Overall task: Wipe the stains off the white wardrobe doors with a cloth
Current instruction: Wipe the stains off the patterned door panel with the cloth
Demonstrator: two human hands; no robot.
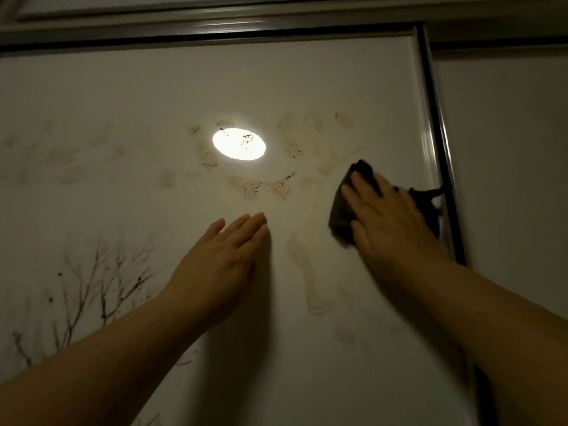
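Note:
The white wardrobe door (123, 87) fills the view, lit by a bright oval light spot. Brown smeared stains (264, 184) run across its middle, and more streaks (310, 281) trail downward between my arms. My right hand (390, 219) presses flat on a dark cloth (341, 216) against the door near its right edge. The cloth sticks out to the left and above my fingers. My left hand (224, 259) lies flat on the door with fingers together, holding nothing, below the stains.
A dark metal frame strip (439, 142) bounds the door on the right, with another white panel (507, 149) beyond it. A metal top rail (215, 26) runs above. A printed bare-branch pattern (92, 287) decorates the lower left.

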